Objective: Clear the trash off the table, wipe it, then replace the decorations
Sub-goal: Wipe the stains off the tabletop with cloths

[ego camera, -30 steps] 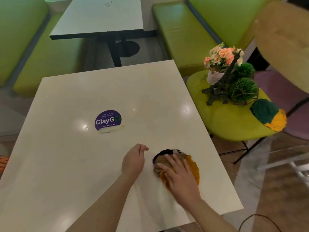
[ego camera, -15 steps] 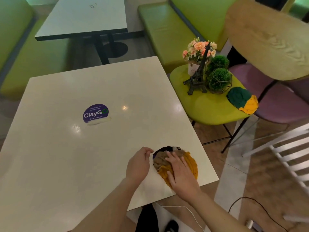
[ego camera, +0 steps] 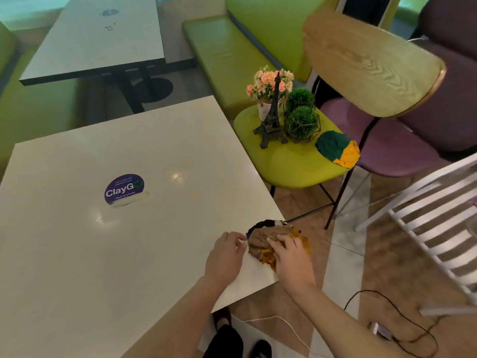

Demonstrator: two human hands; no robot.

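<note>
Cloth [ego camera: 263, 240]: bunched at the table [ego camera: 77, 254] right edge, lower centre of frame, partly overhanging.
Right hand [ego camera: 290, 257]: pressed flat on cloth, fingers spread.
Left hand [ego camera: 224, 257]: grip loosely curled, empty, fingertips beside cloth.
Decorations [ego camera: 281, 112]: set on green chair [ego camera: 289, 164], upper right.

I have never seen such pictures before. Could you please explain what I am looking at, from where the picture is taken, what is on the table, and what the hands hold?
There is no machine here. A person wears a camera on the head, so the single view looks forward and down at their own two bare hands.

The white table carries a purple round sticker that reads ClayGo. At its near right corner lies a patchwork cloth, brown, yellow and dark. The right hand presses flat on the cloth; the left hand rests beside it with curled fingers and seems to hold nothing.

The decorations wait on a green chair to the right: a pot of pink flowers, a small Eiffel Tower model, two green ball plants and a second green and yellow cloth.
</note>
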